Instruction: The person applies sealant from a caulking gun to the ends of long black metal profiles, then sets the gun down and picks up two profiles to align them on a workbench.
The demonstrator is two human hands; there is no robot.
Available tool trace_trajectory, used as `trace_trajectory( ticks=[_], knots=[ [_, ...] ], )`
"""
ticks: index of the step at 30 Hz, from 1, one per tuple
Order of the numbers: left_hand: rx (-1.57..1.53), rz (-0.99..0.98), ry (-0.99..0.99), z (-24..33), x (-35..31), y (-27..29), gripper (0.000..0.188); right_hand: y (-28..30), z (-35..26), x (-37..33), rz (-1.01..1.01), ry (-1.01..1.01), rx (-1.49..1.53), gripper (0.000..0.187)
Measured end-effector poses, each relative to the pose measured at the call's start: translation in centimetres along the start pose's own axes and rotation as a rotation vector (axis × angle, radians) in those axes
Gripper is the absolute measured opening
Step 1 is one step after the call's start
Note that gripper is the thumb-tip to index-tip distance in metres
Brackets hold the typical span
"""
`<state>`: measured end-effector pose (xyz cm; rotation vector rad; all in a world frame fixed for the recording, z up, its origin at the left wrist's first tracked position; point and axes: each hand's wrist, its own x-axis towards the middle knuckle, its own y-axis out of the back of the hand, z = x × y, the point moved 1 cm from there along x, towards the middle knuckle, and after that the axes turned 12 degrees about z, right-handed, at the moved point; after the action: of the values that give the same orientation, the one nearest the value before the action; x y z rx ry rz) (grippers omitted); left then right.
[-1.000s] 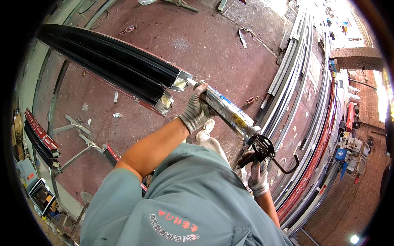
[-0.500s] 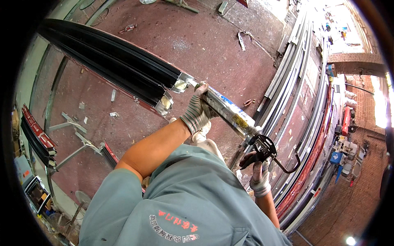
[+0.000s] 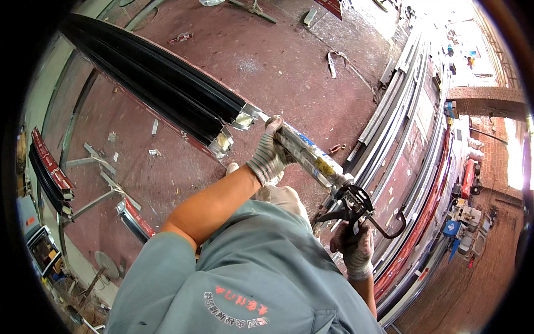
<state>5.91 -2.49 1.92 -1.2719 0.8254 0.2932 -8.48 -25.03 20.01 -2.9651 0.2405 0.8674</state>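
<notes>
A caulking gun with a sealant cartridge lies slantwise before me. My left hand, in a striped knit glove, wraps round the front of its barrel. At the back end my gloved right hand is closed about the handle, partly hidden behind the black gun frame. The black trigger lever sticks out to the left, apart from the fingers. The pale nozzle points at the cut end of a long black profile. Metal corner pieces with yellowish filling show at that end.
Long metal profiles lie in rows on the right. Shorter red and black pieces rest on a metal stand at left. Pliers and scraps lie on the reddish floor. A blue box stands among tools far right.
My right hand has dropped slightly, and the trigger lever now stands out from its fingers. The left hand keeps its grip on the barrel. The view has shifted a little.
</notes>
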Motion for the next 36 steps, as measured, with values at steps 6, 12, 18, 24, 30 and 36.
trace_trajectory(
  ticks=[6, 12, 18, 24, 30, 36],
  knots=[
    [-0.208, 0.185, 0.088, -2.0, 0.7, 0.0, 0.034, 2.7, -1.8, 2.9, -0.044, 0.054, -0.124, 0.074],
    [-0.254, 0.143, -0.079, -3.5, -3.4, -2.3, 0.026, 9.0, -1.2, 7.2, -0.136, 0.255, -0.383, 0.056],
    [-0.22, 0.244, -0.333, -3.8, -4.0, 0.6, 0.028, 8.1, -0.2, 15.0, -0.631, 0.217, -0.352, 0.082],
    [-0.187, 0.334, -0.464, -2.5, -6.0, 1.1, 0.032, 6.2, 1.0, 17.8, -0.644, 0.238, -0.392, 0.086],
    [-0.262, 0.338, -0.532, -1.5, -7.1, 1.3, 0.029, 4.3, 0.7, 18.0, -0.641, 0.252, -0.376, 0.084],
    [-0.347, 0.237, -0.541, -1.4, -6.6, 2.5, 0.025, 5.0, 0.9, 18.9, -0.677, 0.22, -0.403, 0.084]
  ],
)
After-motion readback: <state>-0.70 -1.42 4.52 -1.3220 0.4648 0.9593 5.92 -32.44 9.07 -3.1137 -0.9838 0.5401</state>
